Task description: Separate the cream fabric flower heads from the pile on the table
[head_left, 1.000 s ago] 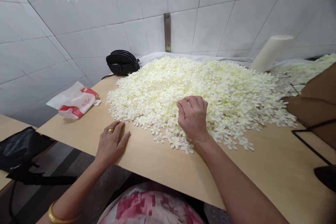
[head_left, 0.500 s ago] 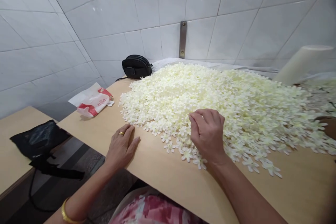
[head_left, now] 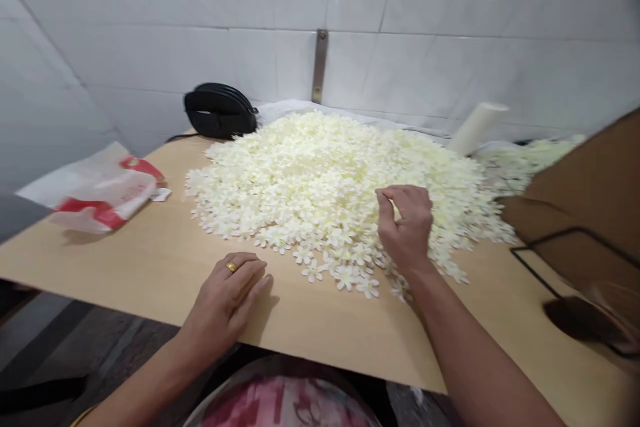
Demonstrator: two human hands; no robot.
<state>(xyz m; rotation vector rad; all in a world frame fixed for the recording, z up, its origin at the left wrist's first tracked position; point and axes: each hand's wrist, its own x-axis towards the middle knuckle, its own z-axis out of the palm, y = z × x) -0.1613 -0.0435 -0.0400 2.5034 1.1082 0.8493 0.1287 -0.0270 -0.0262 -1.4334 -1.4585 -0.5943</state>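
Observation:
A wide heap of pale yellow-white artificial flowers (head_left: 300, 173) covers the middle of the wooden table (head_left: 150, 267). Over the heap's right front part is my right hand (head_left: 407, 223), thumb and index finger pinched together; anything between the fingertips is too small to make out. My left hand (head_left: 230, 293), with a gold ring, rests at the table's front edge, left of the loose flowers. Its fingers are loosely bent and the thumb lies a little apart, with nothing held.
Left on the table lies a white and red plastic bag (head_left: 105, 190). A black pouch (head_left: 220, 111) stands behind. A white roll (head_left: 477, 128) leans at the back right. On the right are a brown box (head_left: 590, 207) and dark-framed glasses (head_left: 575, 317).
The view has turned to the right, bringing the brown box and glasses into sight. My right hand stays pinched over the heap, and my left hand remains at the table edge.

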